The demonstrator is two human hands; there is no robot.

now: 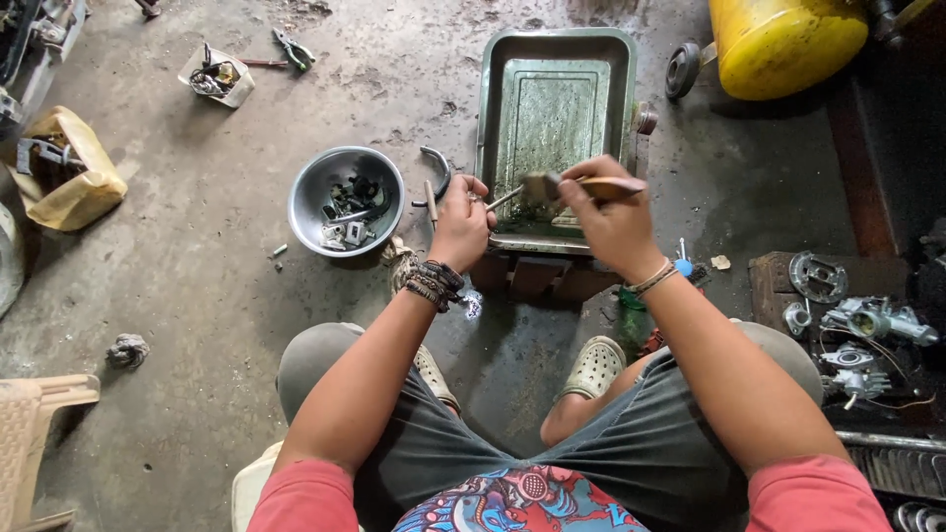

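My left hand (460, 223) grips a thin metal rod-like part (505, 198) that points toward the tray. My right hand (609, 215) holds a wooden-handled paintbrush (581, 184), its bristles touching the end of that part. Both hands hover over the near edge of a rectangular metal tray (490, 118) with greenish liquid in it. The tray rests on bricks (537, 276). Beaded bracelets circle my left wrist.
A round metal bowl (309, 187) of small parts sits left of the tray. A yellow tank (783, 39) stands at the top right. Engine parts (857, 330) lie on the right. A yellow jug (74, 172) and a small tub (217, 77) sit to the left.
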